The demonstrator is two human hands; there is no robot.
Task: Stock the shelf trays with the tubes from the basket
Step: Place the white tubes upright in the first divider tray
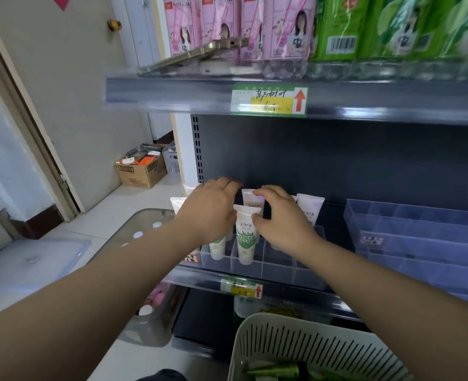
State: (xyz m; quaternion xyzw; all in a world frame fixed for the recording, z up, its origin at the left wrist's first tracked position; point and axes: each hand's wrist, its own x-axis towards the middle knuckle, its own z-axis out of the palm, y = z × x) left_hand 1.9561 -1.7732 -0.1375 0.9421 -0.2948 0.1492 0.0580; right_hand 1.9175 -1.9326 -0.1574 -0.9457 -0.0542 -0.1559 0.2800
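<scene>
Tubes [309,211], white with green labels, are standing cap-down in the slots of a clear divided tray [282,268] that is sitting on the middle shelf [296,292], at its left end. Both hands are reaching into this tray. The front tube [245,237] is standing upright in a front slot between the two hands, and the rear tube [248,198] is rising just behind it.

The left hand [210,209] is lying palm-down over the tubes on the left with its fingers bending downward. It is covering the top of a shorter-looking tube [217,248] whose lower half is showing beneath the palm; I cannot tell whether it is grasping anything. The right hand [282,217] is curling its fingers over the crimped top of the rear tube and so grasping it, while its thumb is pressing against the upper right edge of the front tube.

The basket [309,347], white with slotted walls, is sitting low in the view below the shelf, and green tubes [276,370] are lying inside it.

Right of the stocked tray, empty clear trays [420,232] are sitting on the same shelf. On the shelf above, pink cartons [221,26] and green cartons [392,26] are standing in a row, and a phone [194,55] is leaning tilted in front of the pink ones. A price tag [268,100] is sitting on that shelf's front rail. On the floor to the left, a grey bin [155,334] is standing beside the shelving, and a cardboard box [142,171] is sitting farther back by the wall.
</scene>
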